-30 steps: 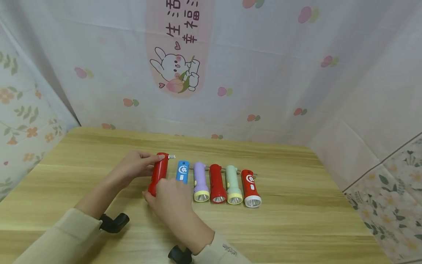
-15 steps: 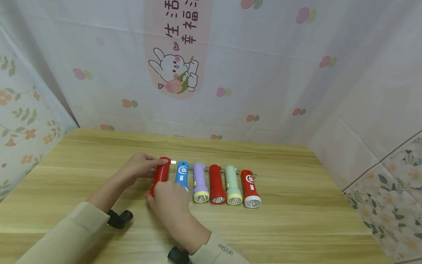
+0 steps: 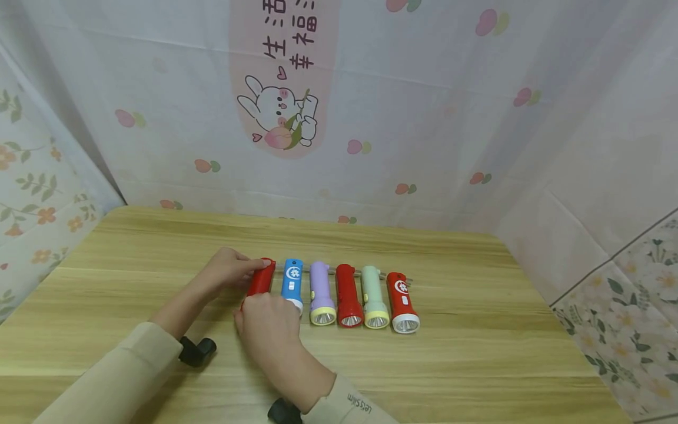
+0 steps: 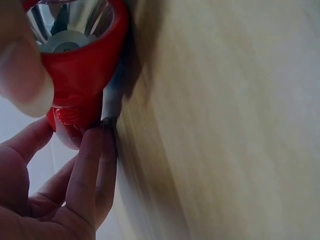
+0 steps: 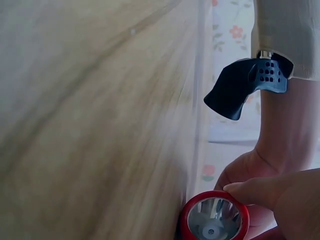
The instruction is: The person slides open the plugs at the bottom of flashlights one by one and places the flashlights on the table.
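Note:
A red flashlight (image 3: 261,281) lies at the left end of a row of flashlights on the wooden table. My left hand (image 3: 230,268) holds its rear end, with the thumb on top. My right hand (image 3: 270,330) grips its head end and hides it in the head view. The flashlight's red head (image 4: 82,70) and shiny reflector face the left wrist camera, with a fingertip beside the rim. In the right wrist view the round lens (image 5: 214,220) sits low, close to the tabletop, and a thumb touches its rim.
To the right stand out a blue flashlight (image 3: 292,282), a purple one (image 3: 320,288), a plain red one (image 3: 348,294), a mint green one (image 3: 373,297) and a red one with a white ring (image 3: 401,297). Thin metal prongs show beside them. A printed curtain (image 3: 424,118) hangs behind the table.
Both hands have brought the red flashlight lower and slightly right, nearer the blue one. Its metal prong, clear of the blue flashlight earlier, now reaches close to it. The other flashlights stay put.

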`<control>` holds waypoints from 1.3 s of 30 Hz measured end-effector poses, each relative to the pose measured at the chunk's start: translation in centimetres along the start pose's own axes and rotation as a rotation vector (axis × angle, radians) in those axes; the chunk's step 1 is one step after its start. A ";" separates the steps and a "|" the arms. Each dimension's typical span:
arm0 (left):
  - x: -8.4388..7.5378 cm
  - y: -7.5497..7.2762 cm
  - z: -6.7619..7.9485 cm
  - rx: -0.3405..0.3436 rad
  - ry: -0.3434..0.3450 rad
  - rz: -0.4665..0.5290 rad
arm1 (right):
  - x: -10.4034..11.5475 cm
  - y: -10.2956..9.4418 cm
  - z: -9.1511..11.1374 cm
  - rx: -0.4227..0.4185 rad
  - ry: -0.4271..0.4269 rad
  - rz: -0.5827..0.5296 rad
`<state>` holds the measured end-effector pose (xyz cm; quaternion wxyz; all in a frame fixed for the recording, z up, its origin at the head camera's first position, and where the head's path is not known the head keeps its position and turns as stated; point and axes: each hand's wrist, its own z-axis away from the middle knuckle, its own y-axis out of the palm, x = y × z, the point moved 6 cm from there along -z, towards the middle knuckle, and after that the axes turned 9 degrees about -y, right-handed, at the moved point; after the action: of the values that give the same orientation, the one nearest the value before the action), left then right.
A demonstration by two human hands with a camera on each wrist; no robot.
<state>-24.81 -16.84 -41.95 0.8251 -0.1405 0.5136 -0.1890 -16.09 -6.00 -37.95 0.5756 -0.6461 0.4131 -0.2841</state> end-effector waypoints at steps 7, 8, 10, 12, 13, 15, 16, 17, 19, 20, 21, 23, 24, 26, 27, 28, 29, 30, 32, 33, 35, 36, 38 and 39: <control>-0.2 -0.2 0.1 -0.034 -0.001 -0.083 | 0.2 0.1 0.1 -0.011 -0.014 0.020; -0.2 -0.2 0.2 -0.040 -0.002 -0.093 | 0.2 0.1 0.1 -0.008 -0.012 0.019; -0.4 -0.3 0.2 -0.051 -0.001 -0.109 | 0.2 0.1 0.0 -0.003 -0.008 0.015; -0.5 -0.4 0.3 -0.058 0.007 -0.120 | 0.2 0.1 -0.1 0.000 -0.005 0.013; -0.5 -0.4 0.3 -0.062 0.009 -0.122 | 0.2 0.1 -0.1 -0.002 -0.006 0.012; -0.4 -0.4 0.3 -0.066 0.015 -0.126 | 0.2 0.1 0.0 -0.009 -0.010 0.011; -0.3 -0.4 0.3 -0.069 0.018 -0.132 | 0.2 0.1 0.0 -0.015 -0.015 0.008; -0.2 -0.4 0.3 -0.070 0.018 -0.135 | 0.1 0.1 0.1 -0.017 -0.017 -0.003; -0.1 -0.2 0.3 -0.069 0.020 -0.136 | -0.2 0.0 0.2 -0.029 -0.027 -0.020; 0.0 -0.1 0.3 -0.069 0.021 -0.139 | -0.4 -0.1 0.3 -0.031 -0.030 -0.027; 0.0 0.0 0.4 -0.066 0.026 -0.143 | -0.7 -0.3 0.4 -0.037 -0.037 -0.040; 0.0 0.1 0.5 -0.056 0.034 -0.148 | -1.5 -0.6 0.7 -0.043 -0.056 -0.083; -0.1 0.3 0.6 -0.053 0.040 -0.149 | -1.9 -0.8 0.9 -0.050 -0.074 -0.107; -0.2 0.5 0.8 -0.051 0.057 -0.170 | -3.0 -1.2 1.3 -0.050 -0.108 -0.194; -0.2 0.5 0.9 -0.050 0.064 -0.180 | -3.6 -1.3 1.6 -0.054 -0.125 -0.246; -0.3 0.6 1.0 -0.054 0.073 -0.194 | -4.2 -1.5 1.9 -0.058 -0.142 -0.296; -0.4 0.6 1.2 -0.064 0.083 -0.213 | -4.8 -1.6 2.2 -0.063 -0.149 -0.349; -0.6 0.6 1.5 -0.082 0.099 -0.245 | -5.4 -1.7 2.5 -0.067 -0.151 -0.396; -0.9 0.4 2.0 -0.120 0.122 -0.309 | -6.8 -2.0 3.2 -0.078 -0.145 -0.476; -1.0 0.4 2.3 -0.143 0.131 -0.342 | -7.5 -2.2 3.5 -0.088 -0.137 -0.507; -1.3 0.4 3.0 -0.186 0.157 -0.404 | -8.8 -2.6 4.2 -0.116 -0.120 -0.545; -1.5 0.4 3.3 -0.204 0.172 -0.427 | -9.4 -2.8 4.5 -0.134 -0.115 -0.546; -2.0 0.6 4.0 -0.219 0.203 -0.451 | -10.5 -3.3 5.1 -0.168 -0.099 -0.537; -2.3 0.7 4.3 -0.228 0.221 -0.460 | -11.0 -3.5 5.4 -0.185 -0.089 -0.525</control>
<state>-21.71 -15.01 -38.55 0.6782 -0.3238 0.5731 -0.3268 -16.32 6.21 -34.31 0.4384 -0.7926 0.2301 -0.3558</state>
